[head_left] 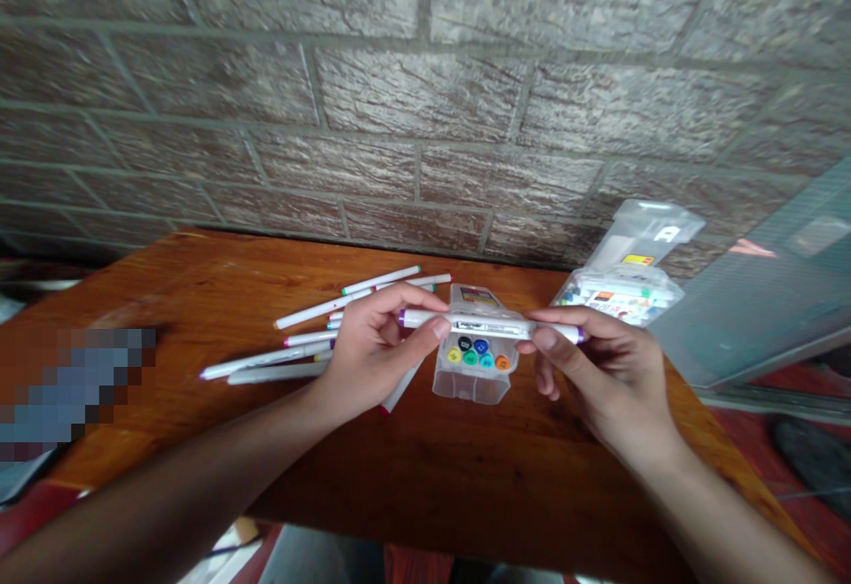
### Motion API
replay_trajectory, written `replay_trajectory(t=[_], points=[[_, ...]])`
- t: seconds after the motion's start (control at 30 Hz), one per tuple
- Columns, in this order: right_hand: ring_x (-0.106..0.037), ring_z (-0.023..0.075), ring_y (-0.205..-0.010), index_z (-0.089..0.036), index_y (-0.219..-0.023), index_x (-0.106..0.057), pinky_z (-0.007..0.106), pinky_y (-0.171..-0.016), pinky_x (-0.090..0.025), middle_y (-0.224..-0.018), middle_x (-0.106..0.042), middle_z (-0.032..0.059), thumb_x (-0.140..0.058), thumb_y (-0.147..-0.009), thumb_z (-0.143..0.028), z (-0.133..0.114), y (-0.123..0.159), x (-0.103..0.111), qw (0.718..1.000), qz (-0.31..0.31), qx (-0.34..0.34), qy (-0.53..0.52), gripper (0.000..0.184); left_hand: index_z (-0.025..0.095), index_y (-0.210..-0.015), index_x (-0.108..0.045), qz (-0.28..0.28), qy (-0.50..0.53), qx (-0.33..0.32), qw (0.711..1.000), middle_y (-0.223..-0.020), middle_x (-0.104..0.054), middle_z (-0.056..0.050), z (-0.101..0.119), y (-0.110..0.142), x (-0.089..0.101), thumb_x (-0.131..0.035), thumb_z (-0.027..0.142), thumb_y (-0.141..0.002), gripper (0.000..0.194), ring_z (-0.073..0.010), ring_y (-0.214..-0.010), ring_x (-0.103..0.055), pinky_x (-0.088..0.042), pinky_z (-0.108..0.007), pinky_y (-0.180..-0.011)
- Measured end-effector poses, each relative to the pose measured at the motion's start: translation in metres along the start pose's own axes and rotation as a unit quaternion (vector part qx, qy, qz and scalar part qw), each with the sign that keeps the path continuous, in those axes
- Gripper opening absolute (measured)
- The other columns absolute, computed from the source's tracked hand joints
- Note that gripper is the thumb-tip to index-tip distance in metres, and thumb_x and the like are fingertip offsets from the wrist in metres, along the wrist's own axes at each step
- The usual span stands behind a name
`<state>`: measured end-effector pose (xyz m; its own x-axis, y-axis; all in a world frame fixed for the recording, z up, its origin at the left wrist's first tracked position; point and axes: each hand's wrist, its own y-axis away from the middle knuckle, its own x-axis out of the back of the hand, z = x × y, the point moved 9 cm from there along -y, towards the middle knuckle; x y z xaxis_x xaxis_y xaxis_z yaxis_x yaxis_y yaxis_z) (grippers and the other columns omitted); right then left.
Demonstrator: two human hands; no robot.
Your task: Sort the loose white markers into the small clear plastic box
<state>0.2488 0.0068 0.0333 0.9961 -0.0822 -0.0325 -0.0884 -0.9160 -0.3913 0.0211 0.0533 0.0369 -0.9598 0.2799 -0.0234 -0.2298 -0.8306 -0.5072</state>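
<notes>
Between my two hands a white marker point(492, 326) with purple ends is held level above the table. My left hand point(376, 345) pinches it near its left end, thumb in front. Toward the other end, my right hand point(602, 371) grips it between thumb and fingers. Just behind and below the marker stands a clear plastic case point(472, 387), its lid up. Several markers sit in it with round coloured, numbered caps showing: black, blue, yellow, green, teal and orange. Loose white markers point(319, 307) lie spread beside and partly behind my left hand.
A second clear case point(612, 296) with its lid raised stands at the table's back right. The wooden table point(425, 469) meets a brick wall point(425, 97) behind. A pixelated flat object point(73, 398) is at the left. A greyish panel point(764, 300) rises on the right.
</notes>
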Motion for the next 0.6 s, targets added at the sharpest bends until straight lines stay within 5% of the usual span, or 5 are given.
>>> replay_trajectory(t=[0.6], points=[[-0.064, 0.0096, -0.046, -0.030, -0.109, -0.089, 0.019, -0.043, -0.052, -0.078, -0.084, 0.0057, -0.080, -0.099, -0.039, 0.0012, 0.0017, -0.0031, 0.999, -0.029, -0.017, -0.041, 0.016, 0.017, -0.099, -0.079, -0.019, 0.096, 0.045, 0.994, -0.063, -0.066, 0.002, -0.0090, 0.0004, -0.0030, -0.077, 0.033, -0.099, 0.015, -0.0071, -0.050, -0.055, -0.042, -0.018, -0.049]])
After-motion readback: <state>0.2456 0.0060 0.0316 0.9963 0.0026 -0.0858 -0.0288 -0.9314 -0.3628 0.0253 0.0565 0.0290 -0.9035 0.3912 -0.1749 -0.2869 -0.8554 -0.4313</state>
